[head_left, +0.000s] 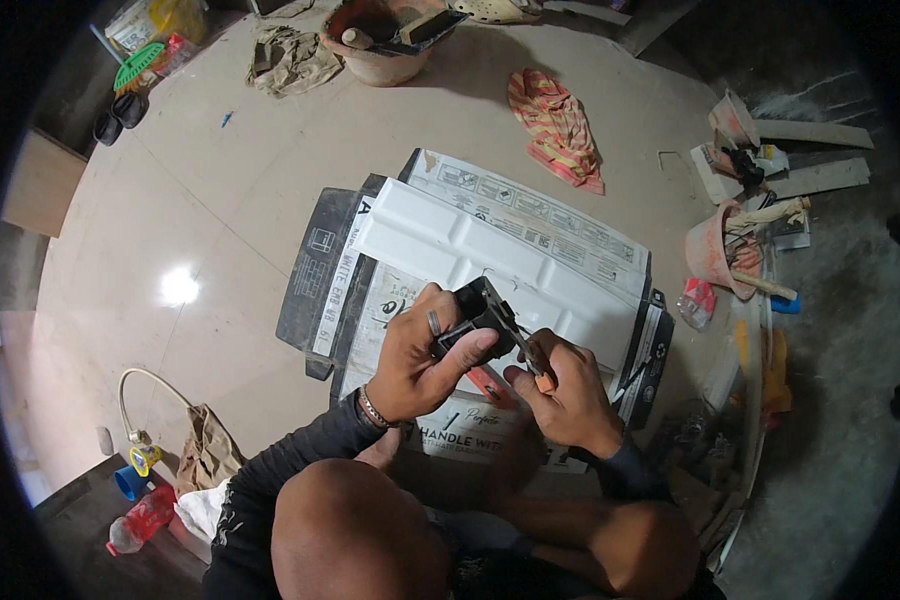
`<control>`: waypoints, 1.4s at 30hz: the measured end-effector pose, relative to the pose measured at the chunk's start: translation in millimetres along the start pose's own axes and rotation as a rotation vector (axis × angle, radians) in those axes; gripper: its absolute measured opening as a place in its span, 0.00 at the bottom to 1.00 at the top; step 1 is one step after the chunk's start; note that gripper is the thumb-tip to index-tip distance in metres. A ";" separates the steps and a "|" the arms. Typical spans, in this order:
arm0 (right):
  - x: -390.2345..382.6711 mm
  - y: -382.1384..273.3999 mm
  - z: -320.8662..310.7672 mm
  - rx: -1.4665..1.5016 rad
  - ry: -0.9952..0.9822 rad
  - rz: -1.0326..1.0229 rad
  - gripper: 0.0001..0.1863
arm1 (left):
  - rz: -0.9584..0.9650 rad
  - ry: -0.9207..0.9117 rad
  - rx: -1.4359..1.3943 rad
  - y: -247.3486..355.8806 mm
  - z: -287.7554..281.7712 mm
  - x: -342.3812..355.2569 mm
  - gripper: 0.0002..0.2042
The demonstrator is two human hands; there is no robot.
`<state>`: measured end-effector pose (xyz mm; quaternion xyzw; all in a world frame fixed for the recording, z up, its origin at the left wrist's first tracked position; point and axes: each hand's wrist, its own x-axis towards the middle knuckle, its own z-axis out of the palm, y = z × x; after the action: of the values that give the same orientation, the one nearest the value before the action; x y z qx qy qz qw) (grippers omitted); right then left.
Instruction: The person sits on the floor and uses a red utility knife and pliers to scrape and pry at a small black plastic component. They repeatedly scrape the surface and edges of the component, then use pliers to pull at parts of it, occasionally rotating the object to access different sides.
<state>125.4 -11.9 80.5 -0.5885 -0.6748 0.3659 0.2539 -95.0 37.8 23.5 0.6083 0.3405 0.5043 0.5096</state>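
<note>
1. Left hand (415, 365), a ring on one finger and a band at the wrist, is clamped around a small black boxy plastic fitting (478, 315); thumb pressed across its near face, fingers wrapped behind.
2. Right hand (560, 395) is closed on a slim screwdriver with an orange handle (538, 372); the metal shaft runs up and left from the fist to the fitting, tip touching it.
3. The fitting sits between the two hands, just above the right thumb, lifted off the surface beneath.
4. Directly under both hands: a flattened white cardboard carton with black printed edge flaps (470, 250), spread on the pale tiled floor (200, 210).
5. Beyond the hands, far side of the carton: a striped red-and-yellow cloth (555, 125) and a terracotta-coloured basin holding tools (375, 50).
6. Well right of the right hand: a pink bucket tipped on its side (712, 250), with wooden-handled tools sticking out.
7. Left of the left forearm: a crumpled brown paper bag (208, 450).
</note>
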 end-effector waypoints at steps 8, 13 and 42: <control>-3.3 20.7 24.2 0.043 -0.082 0.082 0.21 | -0.336 0.132 -0.134 -21.5 3.2 -21.9 0.23; -8.3 43.9 44.9 0.021 -0.214 0.286 0.24 | -0.548 0.166 -0.314 -58.5 6.6 -37.3 0.25; -12.5 75.4 65.0 0.522 -0.376 0.594 0.12 | -0.604 0.297 -0.701 -72.3 -41.9 -47.4 0.23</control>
<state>123.3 -33.8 -17.4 -0.5963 -0.3956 0.6821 0.1506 -140.4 23.4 -60.0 0.1953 0.3805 0.4997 0.7533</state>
